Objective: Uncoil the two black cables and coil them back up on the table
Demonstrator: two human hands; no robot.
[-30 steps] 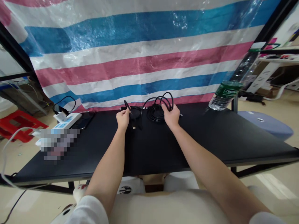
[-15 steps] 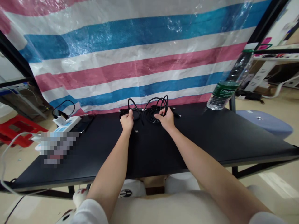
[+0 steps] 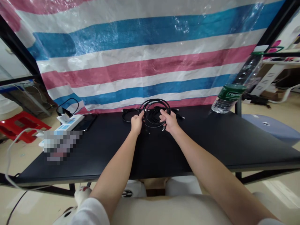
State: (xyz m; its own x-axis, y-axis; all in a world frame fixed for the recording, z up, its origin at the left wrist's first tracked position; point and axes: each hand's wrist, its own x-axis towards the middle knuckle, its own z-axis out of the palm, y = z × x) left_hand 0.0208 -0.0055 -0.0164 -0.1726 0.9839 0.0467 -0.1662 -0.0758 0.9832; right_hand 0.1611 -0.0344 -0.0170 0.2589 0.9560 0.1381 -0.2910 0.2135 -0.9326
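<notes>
1. Nearest the camera, both bare forearms reach out over the counter [image 3: 211, 147], a flat matte black top with a thin pale edge.
2. The left hand [image 3: 136, 122] has its grip clenched on the left side of a coiled black cable [image 3: 153, 113]; the right hand [image 3: 170, 120] is grasping the right side of the same coil. Between them the loops stand tilted up off the counter, near its far edge.
3. By my judgement the step in hand is gathering the cable into even loops. The next move calls for one hand pinching the bundle tight while the other feeds in the loose end, since springy loops slip apart easily.
4. The cable is thin, round, rubbery and glossy, with small metal plugs dangling below the hands. A second black cable [image 3: 127, 114] lies slack on the counter just left of the coil.
5. Farther left sit a white power strip [image 3: 70, 121] of hard plastic and a dark phone [image 3: 86, 122], flat and shiny.
6. Far right stands a clear plastic water bottle [image 3: 231, 93] with a green label.
7. Behind hangs a woven striped tarp [image 3: 145, 56], crinkled and slightly shiny.
</notes>
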